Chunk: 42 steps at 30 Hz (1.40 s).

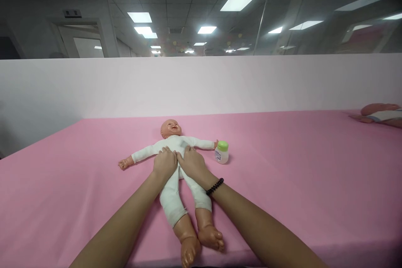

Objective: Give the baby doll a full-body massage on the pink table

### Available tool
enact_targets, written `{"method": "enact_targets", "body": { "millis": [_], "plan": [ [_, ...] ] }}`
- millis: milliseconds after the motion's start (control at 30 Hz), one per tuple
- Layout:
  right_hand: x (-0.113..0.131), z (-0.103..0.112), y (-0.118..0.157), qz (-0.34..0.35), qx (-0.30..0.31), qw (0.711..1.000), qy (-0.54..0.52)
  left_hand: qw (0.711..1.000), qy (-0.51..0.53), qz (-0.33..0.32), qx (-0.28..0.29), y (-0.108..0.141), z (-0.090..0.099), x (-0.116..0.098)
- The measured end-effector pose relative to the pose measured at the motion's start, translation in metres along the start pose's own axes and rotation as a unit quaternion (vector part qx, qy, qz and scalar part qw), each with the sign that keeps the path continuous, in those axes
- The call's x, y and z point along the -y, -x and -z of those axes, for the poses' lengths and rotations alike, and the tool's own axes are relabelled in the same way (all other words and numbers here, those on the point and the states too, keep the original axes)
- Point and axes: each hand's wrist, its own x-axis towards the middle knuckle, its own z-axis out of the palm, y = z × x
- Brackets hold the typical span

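Note:
A baby doll (172, 194) with a white cloth body lies on its back, head away from me, arms stretched out and bare feet towards me. My left hand (165, 163) rests on the left of its belly, fingers curled against the cloth. On the other side of the belly lies my right hand (192, 162), also curled, a black coil band (215, 186) round its wrist. Both thumbs come close together at the middle of the waist. The fingertips are partly hidden. Beside the doll's hand on the right stands a small clear jar (222, 157) with a green lid (222, 145).
A pink sheet (298, 184) covers the wide table. Another doll (383, 115) lies at the far right edge. Behind the table runs a low white wall (201, 86) with a glass pane (188, 21) above it.

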Motion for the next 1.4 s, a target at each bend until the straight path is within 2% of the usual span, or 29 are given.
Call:
{"method": "enact_targets", "body": {
  "millis": [100, 200, 300, 367, 467, 567, 667, 733, 833, 900, 1000, 1100, 1167, 1300, 1400],
  "plan": [
    [0.003, 0.005, 0.006, 0.021, -0.013, 0.999, 0.023, 0.998, -0.034, -0.048, 0.025, 0.003, 0.01, -0.004],
    [-0.001, 0.001, 0.003, 0.08, -0.024, 0.996, -0.008, 0.995, 0.008, -0.098, 0.005, 0.001, 0.007, -0.002],
    [-0.01, -0.008, -0.004, 0.156, -0.014, 0.985, -0.068, 0.992, 0.08, -0.099, -0.001, -0.002, -0.003, 0.004],
    [-0.017, -0.012, -0.01, 0.167, 0.021, 0.981, -0.096, 0.988, 0.123, -0.088, 0.025, -0.004, -0.006, 0.008],
    [-0.022, -0.013, -0.017, 0.13, 0.082, 0.981, -0.115, 0.984, 0.152, -0.059, 0.077, -0.006, -0.007, 0.011],
    [-0.02, -0.013, -0.02, 0.083, 0.101, 0.986, -0.106, 0.984, 0.153, 0.01, 0.093, -0.008, -0.008, 0.01],
    [-0.015, -0.014, -0.019, 0.011, 0.085, 0.992, -0.094, 0.985, 0.13, 0.078, 0.08, -0.008, -0.008, 0.007],
    [-0.011, -0.014, -0.015, -0.02, 0.065, 0.994, -0.082, 0.988, 0.099, 0.097, 0.066, -0.007, -0.006, 0.004],
    [-0.007, -0.01, -0.008, -0.004, 0.016, 0.998, -0.059, 0.993, 0.04, 0.103, 0.043, -0.003, 0.001, -0.001],
    [-0.006, -0.005, -0.004, 0.024, -0.015, 0.998, -0.056, 0.996, 0.005, 0.086, 0.026, 0.0, 0.007, -0.003],
    [-0.005, -0.003, -0.003, 0.074, -0.033, 0.995, -0.063, 1.0, -0.018, 0.02, 0.005, 0.002, 0.011, -0.003],
    [-0.01, -0.006, -0.007, 0.122, -0.037, 0.987, -0.099, 0.997, 0.024, -0.064, -0.021, 0.001, 0.008, -0.001],
    [-0.014, -0.011, -0.011, 0.146, -0.035, 0.977, -0.152, 0.992, 0.08, -0.089, -0.035, -0.001, 0.003, 0.003],
    [-0.025, -0.016, -0.02, 0.182, 0.006, 0.957, -0.224, 0.981, 0.182, -0.071, -0.014, -0.007, -0.01, 0.011],
    [-0.029, -0.014, -0.025, 0.157, 0.076, 0.965, -0.198, 0.976, 0.209, -0.043, 0.034, -0.013, -0.016, 0.016]
  ]
}}
